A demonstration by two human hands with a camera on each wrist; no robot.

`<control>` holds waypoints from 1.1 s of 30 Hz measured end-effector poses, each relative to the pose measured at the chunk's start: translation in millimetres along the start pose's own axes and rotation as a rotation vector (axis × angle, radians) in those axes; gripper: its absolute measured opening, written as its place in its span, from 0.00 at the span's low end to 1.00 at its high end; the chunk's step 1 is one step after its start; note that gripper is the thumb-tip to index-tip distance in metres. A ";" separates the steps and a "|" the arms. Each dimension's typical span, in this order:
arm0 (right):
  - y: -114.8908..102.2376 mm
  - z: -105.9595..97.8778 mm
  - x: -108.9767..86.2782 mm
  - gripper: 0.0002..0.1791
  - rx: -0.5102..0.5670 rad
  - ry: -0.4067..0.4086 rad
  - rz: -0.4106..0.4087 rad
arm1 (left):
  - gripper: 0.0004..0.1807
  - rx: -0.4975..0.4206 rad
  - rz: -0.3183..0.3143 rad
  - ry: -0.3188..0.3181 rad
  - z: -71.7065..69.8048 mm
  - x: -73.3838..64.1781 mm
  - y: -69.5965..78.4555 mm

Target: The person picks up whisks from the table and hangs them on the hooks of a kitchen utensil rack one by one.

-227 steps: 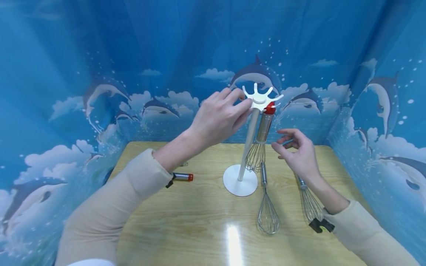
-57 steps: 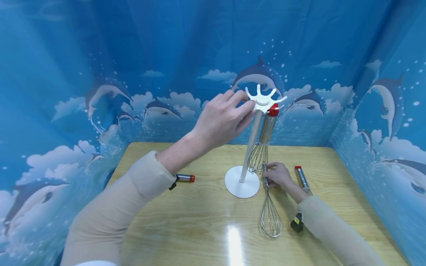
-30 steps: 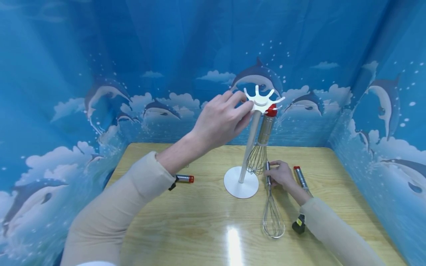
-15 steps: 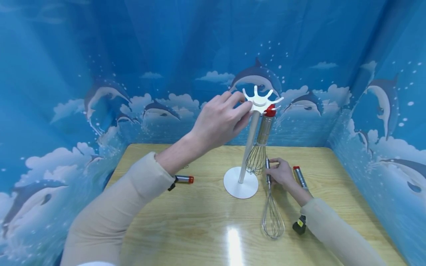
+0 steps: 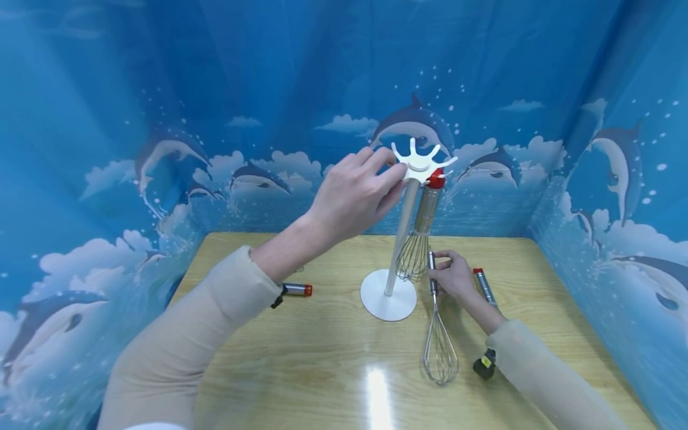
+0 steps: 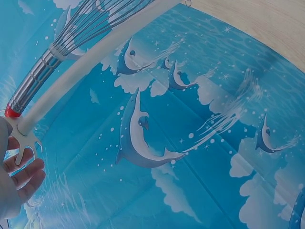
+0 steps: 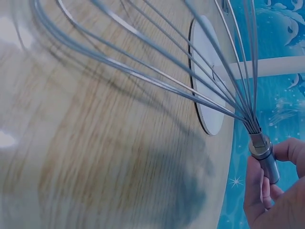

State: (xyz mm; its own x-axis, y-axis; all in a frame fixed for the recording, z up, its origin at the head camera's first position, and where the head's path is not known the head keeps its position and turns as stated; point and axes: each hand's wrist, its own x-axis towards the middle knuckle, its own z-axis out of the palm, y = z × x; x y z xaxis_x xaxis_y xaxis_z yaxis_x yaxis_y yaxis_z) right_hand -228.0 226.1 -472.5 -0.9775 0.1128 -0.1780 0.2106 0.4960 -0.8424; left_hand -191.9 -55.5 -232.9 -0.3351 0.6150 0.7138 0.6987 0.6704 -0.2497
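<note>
My left hand (image 5: 355,191) holds the hooked top of a white utensil stand (image 5: 421,165) between thumb and fingers. From one of its hooks, on the right side, hangs a steel whisk (image 5: 427,209) with a red handle end. Lower down, right of the stand's round base (image 5: 378,306), my right hand (image 5: 455,276) grips a second whisk (image 5: 441,352) by its metal handle. The right wrist view shows thumb and fingers around that handle (image 7: 269,164), with the wire loops close over the table and their shadow beneath.
A red-ended whisk handle (image 5: 486,286) lies right of the right hand, its wires behind the forearm. Another red-ended handle (image 5: 297,289) lies at left, partly hidden by the left arm. Blue dolphin curtains (image 5: 258,119) enclose the wooden table (image 5: 301,370).
My right hand came down from the air beside the hanging whisk and took hold of the lying whisk's handle. That whisk shifted slightly right and its handle end rose. The left hand stayed put.
</note>
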 end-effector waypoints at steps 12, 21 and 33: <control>-5.1 -5.6 -5.5 0.33 -0.002 0.004 -0.041 | 0.13 0.002 -0.001 -0.004 -1.3 1.1 -0.1; -11.2 -6.7 -10.9 0.34 -0.009 0.014 -0.058 | 0.13 0.001 -0.001 -0.005 -1.1 1.3 0.5; -17.1 -10.6 -14.9 0.34 -0.008 0.043 -0.120 | 0.14 -0.001 -0.008 -0.003 -0.6 0.0 0.7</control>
State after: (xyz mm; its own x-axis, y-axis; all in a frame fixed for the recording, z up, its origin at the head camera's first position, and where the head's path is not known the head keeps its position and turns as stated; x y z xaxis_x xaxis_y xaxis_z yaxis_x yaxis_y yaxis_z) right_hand -217.0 225.1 -450.1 -0.9946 0.0892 -0.0535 0.0920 0.5150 -0.8522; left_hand -191.0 -55.2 -232.7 -0.3426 0.6114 0.7133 0.6969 0.6746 -0.2435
